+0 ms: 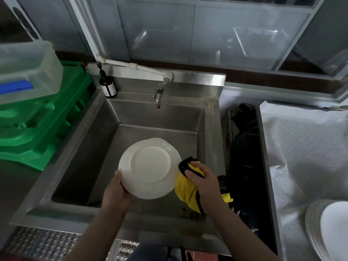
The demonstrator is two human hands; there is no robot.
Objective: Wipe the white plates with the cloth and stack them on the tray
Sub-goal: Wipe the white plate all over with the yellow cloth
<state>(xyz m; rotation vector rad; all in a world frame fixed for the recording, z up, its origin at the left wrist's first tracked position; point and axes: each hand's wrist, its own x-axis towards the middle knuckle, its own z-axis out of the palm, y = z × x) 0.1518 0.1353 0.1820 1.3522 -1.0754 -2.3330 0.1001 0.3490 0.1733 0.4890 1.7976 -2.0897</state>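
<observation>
Over the steel sink [75, 166] the person holds a white plate [150, 167] up above the basin, its underside turned toward them so the foot ring shows. The left hand [115, 193] grips the plate at its lower left rim, thumb lying along the edge and the fingers hidden behind it. A second white rim peeks out just behind the top of the plate; whether that is another plate I cannot tell.

The right hand [204, 183] clutches a yellow cloth [185, 189] with a black border, fingers curled over the bunched fabric. The cloth touches the right edge of the plate and hangs down below the hand.

Well off to the right, at the lower corner, a stack of white plates [327, 228] sits on a surface covered with white textured lining [301, 147]. Whether this is the tray I cannot say.

A tap [159, 94] juts from the back wall of the sink, and a brown pump bottle [107, 84] stands at the sink's back left corner. To the left, green plastic crates [47, 127] are piled up, with a clear plastic tub [28, 72] resting on top of them.
</observation>
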